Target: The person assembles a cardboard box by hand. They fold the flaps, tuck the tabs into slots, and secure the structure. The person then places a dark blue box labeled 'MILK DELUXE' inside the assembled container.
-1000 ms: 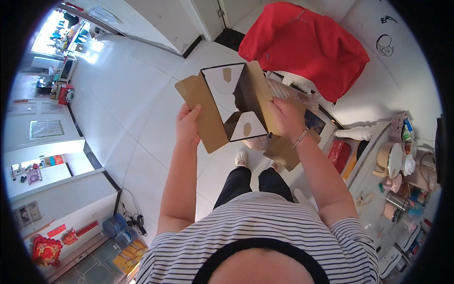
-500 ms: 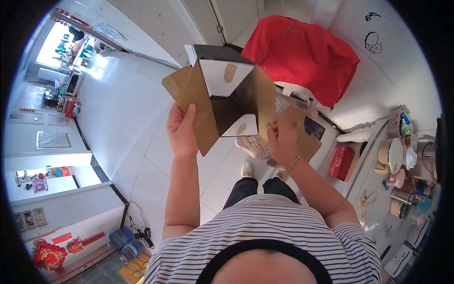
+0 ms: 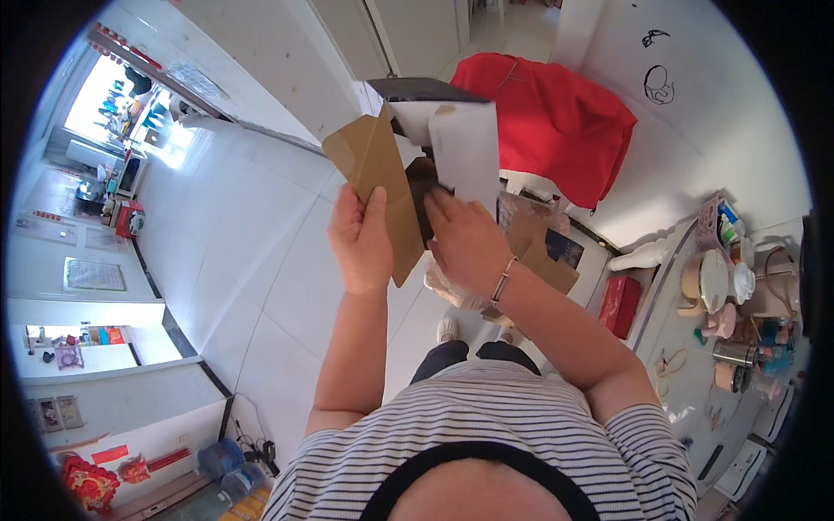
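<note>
In front of me I hold up a cardboard box [image 3: 465,152], white and black outside. A brown flap [image 3: 373,165] stands out on its left side. My left hand [image 3: 360,239] grips this flap, thumb on the near face and fingers behind it. My right hand [image 3: 469,247], with a bracelet on the wrist, reaches to the box's dark opening [image 3: 421,178]. Its fingers are stretched out, their tips at the opening and next to the white panel. What the fingertips touch inside cannot be made out.
A red cloth [image 3: 552,122] covers something beyond the box. Below it lie plastic-wrapped items and brown cardboard [image 3: 534,252]. At right stand a red box [image 3: 620,304] and a counter with scissors [image 3: 669,369] and a pot [image 3: 708,282]. Water bottles [image 3: 221,460] stand at lower left.
My right hand has let go of the right brown flap and moved left to the opening. A white panel now covers that side. The box and left hand have shifted slightly right.
</note>
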{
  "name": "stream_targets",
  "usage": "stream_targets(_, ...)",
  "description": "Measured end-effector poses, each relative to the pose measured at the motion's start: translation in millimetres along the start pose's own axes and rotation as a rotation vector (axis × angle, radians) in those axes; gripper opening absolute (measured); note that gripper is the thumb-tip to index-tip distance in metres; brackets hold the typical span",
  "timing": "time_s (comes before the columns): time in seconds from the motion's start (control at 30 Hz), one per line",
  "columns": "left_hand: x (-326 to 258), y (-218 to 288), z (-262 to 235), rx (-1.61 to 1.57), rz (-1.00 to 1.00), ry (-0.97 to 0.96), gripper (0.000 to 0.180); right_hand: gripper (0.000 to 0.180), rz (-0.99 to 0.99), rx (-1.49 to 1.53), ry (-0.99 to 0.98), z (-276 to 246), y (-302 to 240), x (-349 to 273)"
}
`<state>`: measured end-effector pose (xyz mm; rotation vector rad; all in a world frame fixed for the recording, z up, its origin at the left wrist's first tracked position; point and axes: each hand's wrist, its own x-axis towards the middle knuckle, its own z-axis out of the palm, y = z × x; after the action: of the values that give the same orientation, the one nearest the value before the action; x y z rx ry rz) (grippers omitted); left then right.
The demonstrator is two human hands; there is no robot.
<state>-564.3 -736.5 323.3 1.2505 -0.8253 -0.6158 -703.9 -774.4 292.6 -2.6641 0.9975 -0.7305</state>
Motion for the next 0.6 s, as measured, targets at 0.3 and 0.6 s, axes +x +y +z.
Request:
stream_targets(0.3, 4, -7, 1, -0.168, -0.019, 0.147, 0.012, 0.021, -0.274, -0.336, -0.105, -1, 9, -22)
stream_targets(0.6, 12, -22, 9, 0.346, 0.188, 0.137, 0.006, 0.013, -0.329, -0.648, -0.806, -24, 1, 33)
